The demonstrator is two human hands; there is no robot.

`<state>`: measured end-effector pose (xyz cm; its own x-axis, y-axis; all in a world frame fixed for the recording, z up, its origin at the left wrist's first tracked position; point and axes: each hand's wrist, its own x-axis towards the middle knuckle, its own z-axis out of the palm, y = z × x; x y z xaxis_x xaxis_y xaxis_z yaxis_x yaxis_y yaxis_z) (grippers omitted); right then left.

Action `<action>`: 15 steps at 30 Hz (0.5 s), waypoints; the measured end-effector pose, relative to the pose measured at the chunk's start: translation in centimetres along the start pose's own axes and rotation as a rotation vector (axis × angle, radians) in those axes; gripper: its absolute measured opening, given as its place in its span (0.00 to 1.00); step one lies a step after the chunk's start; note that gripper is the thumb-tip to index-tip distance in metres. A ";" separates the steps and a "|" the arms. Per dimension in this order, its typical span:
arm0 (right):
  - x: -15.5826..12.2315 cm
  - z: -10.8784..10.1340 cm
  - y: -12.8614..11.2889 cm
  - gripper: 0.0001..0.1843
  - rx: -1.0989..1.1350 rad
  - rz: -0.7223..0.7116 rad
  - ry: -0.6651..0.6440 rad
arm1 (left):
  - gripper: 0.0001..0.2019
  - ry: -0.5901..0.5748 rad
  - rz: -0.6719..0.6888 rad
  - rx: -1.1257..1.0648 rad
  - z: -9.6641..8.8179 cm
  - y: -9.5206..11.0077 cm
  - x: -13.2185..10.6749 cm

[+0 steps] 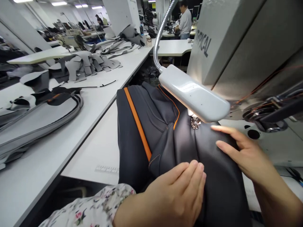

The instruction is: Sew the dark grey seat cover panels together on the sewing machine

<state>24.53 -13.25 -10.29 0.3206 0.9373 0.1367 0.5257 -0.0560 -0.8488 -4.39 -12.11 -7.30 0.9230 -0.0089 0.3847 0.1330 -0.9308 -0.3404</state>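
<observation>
**Sewing station in a long workroom**

White worktops run away from the camera on the left, and a long worktop (50,157) carries grey cut pieces (82,64) in an overlapping heap, with a looped dark-edged grey piece (59,102) nearer by. Farther off, a co-worker (185,20) stands at another table, hands mostly hidden behind the body and the work there too small to make out.

On the right, the pale grey head of an industrial sewing machine (236,47) fills the frame, cut off at the top and right edges. A gooseneck lamp (191,94) hangs in front of it and hides the needle and the top of the presser foot (195,123), of which only the lower metal part shows.

A dark grey leather-like panel (189,151), with orange piping (137,123) and orange topstitching (174,115), lies bunched in folds on the sewing table (94,151), its front edge under the foot. Its lower end runs out of the frame, so its full shape cannot be seen.

The left hand (175,195), in a floral sleeve (87,208), rests on the panel with its fingers (194,167) together and slightly curled. The right hand (243,154) lies beside the foot with its fingers (227,130) spread. Neither hand grips; both lie open against the panel.
</observation>
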 end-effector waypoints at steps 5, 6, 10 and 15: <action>0.1 -0.6 0.1 0.18 -0.111 0.050 -0.017 | 0.20 0.004 -0.124 -0.031 -0.1 0.3 -0.2; 0.2 -0.5 0.3 0.18 -0.093 0.058 -0.012 | 0.20 -0.006 -0.137 -0.044 0.0 0.2 -0.4; 0.7 0.1 0.7 0.16 -0.026 0.069 0.040 | 0.21 -0.054 -0.147 -0.071 -0.1 -0.6 -0.5; 1.6 0.6 0.4 0.19 0.112 0.143 0.074 | 0.21 -0.107 -0.134 -0.092 -0.2 -1.9 -0.3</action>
<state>24.76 -11.56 -10.76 0.4447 0.8946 0.0442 0.3807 -0.1442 -0.9134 -4.96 -10.40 -6.61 0.9329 0.1521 0.3264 0.2286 -0.9505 -0.2106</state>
